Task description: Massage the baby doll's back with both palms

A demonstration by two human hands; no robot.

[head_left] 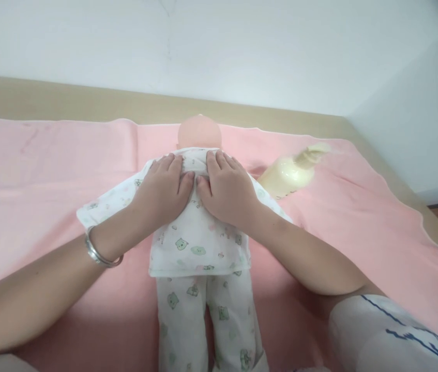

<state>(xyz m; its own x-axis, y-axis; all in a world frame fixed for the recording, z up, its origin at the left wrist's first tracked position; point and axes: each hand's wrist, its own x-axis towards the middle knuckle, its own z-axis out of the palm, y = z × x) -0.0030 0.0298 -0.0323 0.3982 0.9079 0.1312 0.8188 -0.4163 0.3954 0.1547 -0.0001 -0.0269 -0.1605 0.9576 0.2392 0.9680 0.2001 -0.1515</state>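
Observation:
A baby doll point(200, 133) in white pyjamas printed with green animals lies stretched out, its head at the far end and its face out of sight. Flat on the left side of its upper back rests my left hand point(164, 191), fingers extended. My right hand point(228, 188) lies the same way on the right side of the back, the two thumbs nearly meeting in the middle. Both hands touch the pyjama top point(199, 248) without gripping anything. The pyjama trousers point(230, 320) reach down to the bottom edge of the view.
Under the doll spreads a pink blanket point(40, 170) on a tan surface point(67, 101). A pale yellow pump bottle point(288, 173) lies on its side to the right of the doll. Beyond the back edge rises a white wall point(242, 51). A silver bangle point(96, 253) circles my left wrist.

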